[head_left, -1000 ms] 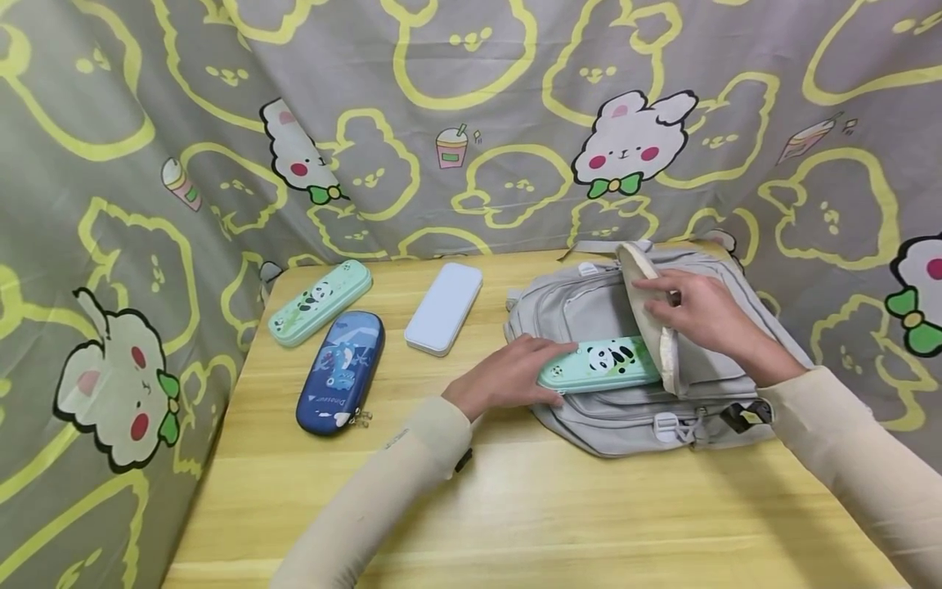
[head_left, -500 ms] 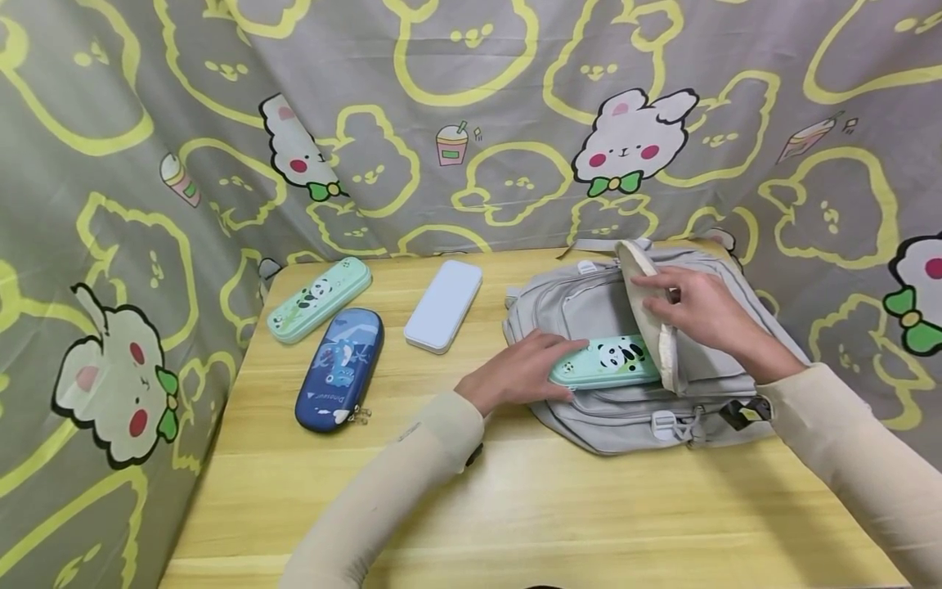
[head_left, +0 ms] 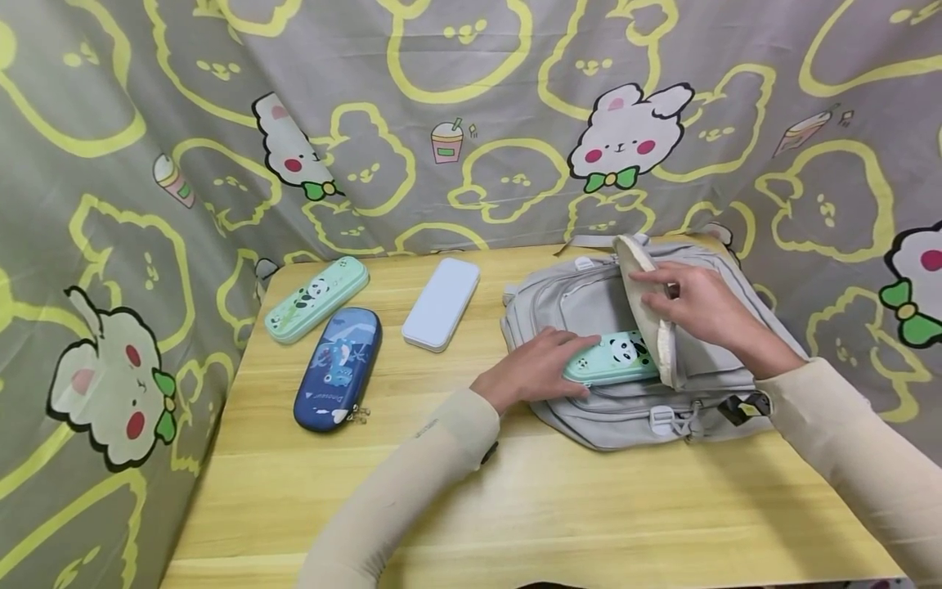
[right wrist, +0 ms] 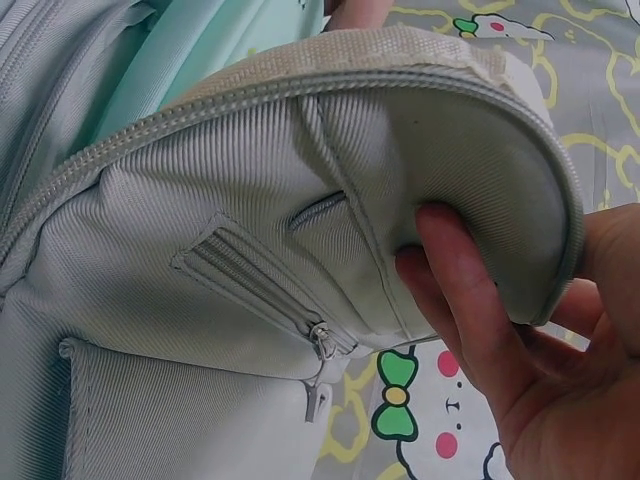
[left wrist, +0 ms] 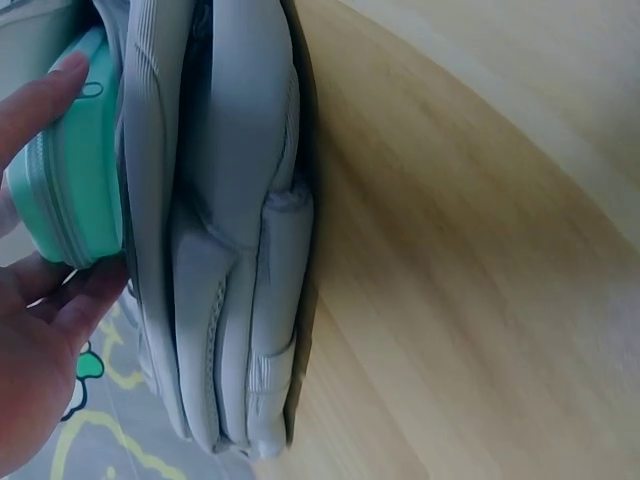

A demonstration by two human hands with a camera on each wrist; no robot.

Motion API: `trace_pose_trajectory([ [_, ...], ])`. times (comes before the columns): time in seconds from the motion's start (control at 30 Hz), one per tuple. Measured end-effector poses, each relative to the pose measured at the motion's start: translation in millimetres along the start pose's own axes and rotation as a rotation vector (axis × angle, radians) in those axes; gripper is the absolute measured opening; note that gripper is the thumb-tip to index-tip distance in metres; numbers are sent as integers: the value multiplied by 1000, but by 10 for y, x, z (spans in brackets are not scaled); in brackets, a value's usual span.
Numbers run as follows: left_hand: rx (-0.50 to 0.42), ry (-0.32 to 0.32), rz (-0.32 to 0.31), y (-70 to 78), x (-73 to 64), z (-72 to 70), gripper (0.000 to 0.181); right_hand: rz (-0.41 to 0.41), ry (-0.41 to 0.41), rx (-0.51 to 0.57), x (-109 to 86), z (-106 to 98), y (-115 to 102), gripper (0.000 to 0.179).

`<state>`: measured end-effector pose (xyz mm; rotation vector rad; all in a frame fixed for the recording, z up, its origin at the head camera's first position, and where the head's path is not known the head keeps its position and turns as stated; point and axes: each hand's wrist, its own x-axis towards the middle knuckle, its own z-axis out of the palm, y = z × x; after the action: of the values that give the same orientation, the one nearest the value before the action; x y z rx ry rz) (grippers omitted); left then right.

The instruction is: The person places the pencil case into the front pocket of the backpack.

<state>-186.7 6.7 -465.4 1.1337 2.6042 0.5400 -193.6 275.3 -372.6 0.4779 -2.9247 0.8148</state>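
Note:
On the right of the table lies a grey backpack (head_left: 581, 298), its front pocket flap (head_left: 648, 303) lifted. My right hand (head_left: 699, 303) pinches the edge of that flap; the right wrist view shows fingers on one face and the zipper running along the rim. My left hand (head_left: 540, 364) grips the near end of a mint-green panda pencil case (head_left: 607, 360). In the left wrist view, thumb and fingers hold the case (left wrist: 85, 150) across its width beside the bag's grey side (left wrist: 240, 150). The case's far end is hidden behind the flap.
Another mint panda pencil case (head_left: 316, 300) lies at the table's back left. Close to it are a dark blue dinosaur pencil case (head_left: 337, 368) and a pale blue-white case (head_left: 441, 304). A patterned curtain (head_left: 471, 123) surrounds the wooden table (head_left: 559, 499).
The left hand has slid the panda pencil case to the right, so more of it is behind the flap. The right hand keeps the flap raised in about the same spot.

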Motion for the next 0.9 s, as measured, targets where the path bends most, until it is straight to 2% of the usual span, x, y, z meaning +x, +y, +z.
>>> trace_pose_trajectory([
  [0.5, 0, 10, -40, 82, 107, 93, 87, -1, -10, -9, 18, 0, -13, 39],
  [0.73, 8, -8, -39, 81, 78, 91, 87, 5, -13, 5, -1, -13, -28, 39],
  [0.9, -18, 20, -29, 56, 41, 61, 81, 26, -24, 18, -15, -26, -31, 40],
])
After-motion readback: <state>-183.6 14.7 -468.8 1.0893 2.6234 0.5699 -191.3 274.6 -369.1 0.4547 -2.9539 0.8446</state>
